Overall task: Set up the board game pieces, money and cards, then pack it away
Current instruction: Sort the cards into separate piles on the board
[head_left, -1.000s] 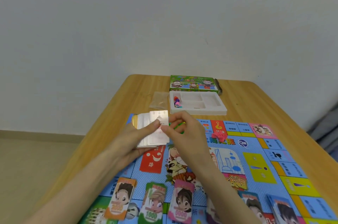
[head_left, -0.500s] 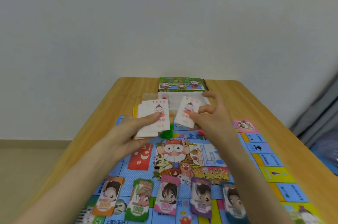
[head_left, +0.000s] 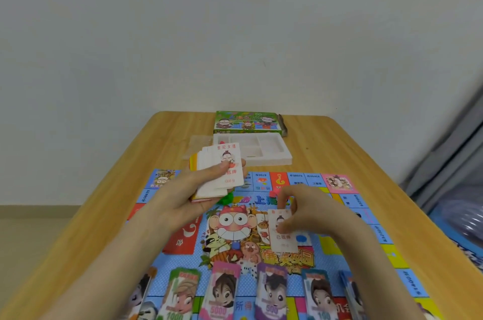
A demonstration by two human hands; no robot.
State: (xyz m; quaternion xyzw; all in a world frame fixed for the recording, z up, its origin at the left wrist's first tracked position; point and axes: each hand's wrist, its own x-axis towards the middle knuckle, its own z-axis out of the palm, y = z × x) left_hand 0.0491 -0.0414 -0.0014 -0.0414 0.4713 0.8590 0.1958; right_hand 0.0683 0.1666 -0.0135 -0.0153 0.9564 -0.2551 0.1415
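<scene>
Cards, white with red print and a small cartoon figure, form a fanned stack (head_left: 220,172) raised above the board (head_left: 339,243), at its far left. Palm up, the left hand (head_left: 183,195) keeps its grip clamped on this stack, thumb across the top card. Low over the board's middle, the right hand (head_left: 304,212) pinches a single card (head_left: 282,234), face up. Banknotes (head_left: 222,291) line the near edge; a white tray (head_left: 277,161) and green box (head_left: 247,122) stand beyond on the worktop (head_left: 326,141).

Single view. The wide-angle camera, worn on the head, faces forward and down along the light wooden rectangular table (head_left: 326,152) toward the plain white wall (head_left: 235,45). The colourful blue printed paper game board (head_left: 180,263) lies close below. The green cardboard game box (head_left: 247,122) sits at the far end.
</scene>
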